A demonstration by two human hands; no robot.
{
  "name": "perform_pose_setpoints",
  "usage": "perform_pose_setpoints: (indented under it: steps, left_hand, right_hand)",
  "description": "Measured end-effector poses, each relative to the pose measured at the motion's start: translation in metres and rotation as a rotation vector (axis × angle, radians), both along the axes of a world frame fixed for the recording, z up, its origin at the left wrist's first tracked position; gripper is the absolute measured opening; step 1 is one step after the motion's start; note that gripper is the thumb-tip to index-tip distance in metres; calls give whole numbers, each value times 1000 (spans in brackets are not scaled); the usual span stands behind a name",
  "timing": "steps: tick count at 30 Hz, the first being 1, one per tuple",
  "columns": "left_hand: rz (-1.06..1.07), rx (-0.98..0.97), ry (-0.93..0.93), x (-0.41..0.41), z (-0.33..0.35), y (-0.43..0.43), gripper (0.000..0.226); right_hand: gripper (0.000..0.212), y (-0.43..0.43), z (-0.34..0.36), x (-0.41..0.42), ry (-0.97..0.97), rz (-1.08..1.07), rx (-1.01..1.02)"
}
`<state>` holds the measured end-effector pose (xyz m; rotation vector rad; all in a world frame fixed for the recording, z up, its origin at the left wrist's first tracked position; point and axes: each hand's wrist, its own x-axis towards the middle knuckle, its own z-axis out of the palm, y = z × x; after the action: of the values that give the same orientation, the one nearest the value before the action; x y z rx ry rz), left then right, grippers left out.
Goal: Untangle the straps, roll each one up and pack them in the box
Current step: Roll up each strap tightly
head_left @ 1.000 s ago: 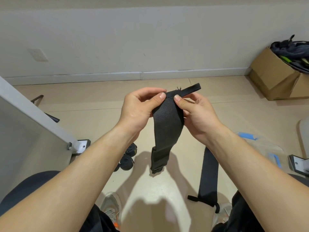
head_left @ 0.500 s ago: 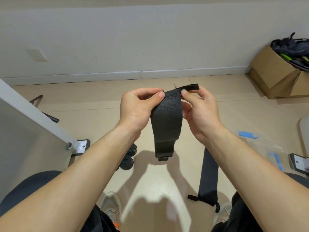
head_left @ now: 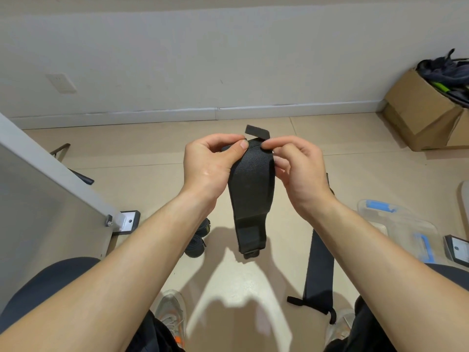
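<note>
"Strap (head_left: pixel 250 189) location?"
"Mid-air over the floor (head_left: pixel 152 158); lower end hangs free."
"Fingers (head_left: pixel 238 151)?"
"Clamped on its top edge, both left hand (head_left: pixel 210 166) and right hand (head_left: pixel 299 171)."

Open floor (head_left: pixel 241 283) between rolled straps (head_left: pixel 196 246) left and flat strap (head_left: pixel 318 265) right.
</note>
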<state>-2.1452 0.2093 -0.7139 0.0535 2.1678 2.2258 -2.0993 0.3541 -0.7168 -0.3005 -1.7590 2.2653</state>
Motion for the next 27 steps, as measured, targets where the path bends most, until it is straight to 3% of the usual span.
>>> perform_pose_setpoints:
  steps: [7,12,18,27]
  left_hand:
    - [-71,-77,48,1,0,-2,14]
    - [-98,-80,57,3,3,-2,14]
    - [-120,-99,63,3,1,-4,18]
    - [-219,-57,-22,3,5,-9,15]
  right_hand:
    - [45,4,5,-3,-69,-43,94]
    - [32,7,3,0,-34,-1,-5]
    - [15,12,-2,-3,-35,55,36]
    - [19,23,2,-6,-106,249,115]
